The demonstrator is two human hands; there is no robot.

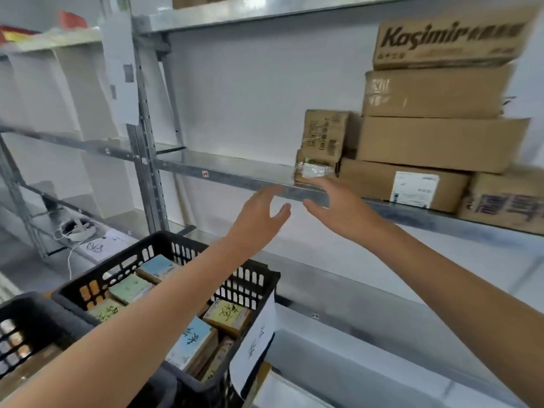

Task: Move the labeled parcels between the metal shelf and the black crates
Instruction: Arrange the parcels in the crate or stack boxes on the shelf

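Observation:
Both my arms reach up toward the metal shelf [232,175]. My left hand [259,213] hovers below the shelf's front edge with fingers spread, holding nothing. My right hand [338,201] is open too, its fingertips just under a small brown parcel [315,172] with a clear-taped label at the shelf's edge. Whether it touches the parcel I cannot tell. A taller small carton [325,134] stands on that parcel. Below my left forearm sits a black crate [250,281] with several labeled parcels [192,340].
Large cardboard boxes [441,142] are stacked on the right of the shelf, one marked Kasimir [450,36]. A second black crate [32,325] sits at lower left. A paper sheet [256,334] hangs on the near crate. An upright post [147,160] stands left.

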